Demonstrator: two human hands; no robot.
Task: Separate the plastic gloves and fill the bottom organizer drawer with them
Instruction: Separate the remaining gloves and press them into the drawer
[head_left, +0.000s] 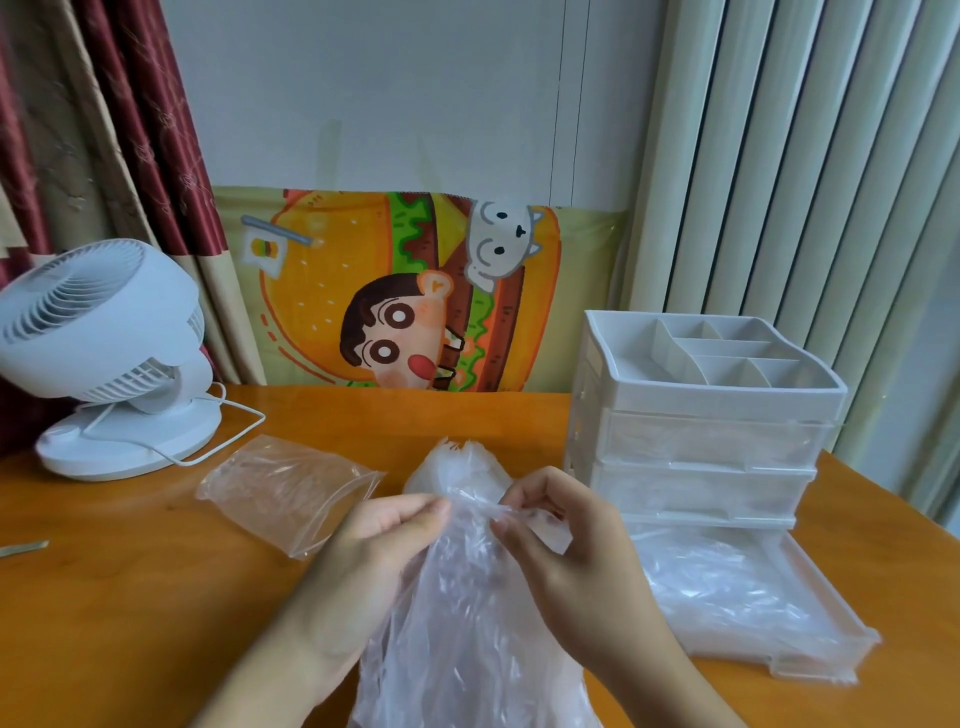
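The gloves (467, 623) are hanging lengthwise toward me, left of the open drawer (810, 618). My left hand (379, 540) and right hand (566, 540) are both pinching their top edge.

We see our left hand (382, 540) and right hand (563, 540) both pinching the bunched top edge of a stack of clear plastic gloves (467, 613), which hangs down toward us over the orange table (130, 597). To the right stands a white organizer (706, 410) with a divided top tray; its bottom drawer (810, 613) is pulled out and holds crumpled clear gloves. An empty zip bag (291, 488) lies flat to the left of our hands, with a white fan (114, 358) behind it. A cartoon poster (410, 291) leans against the wall.
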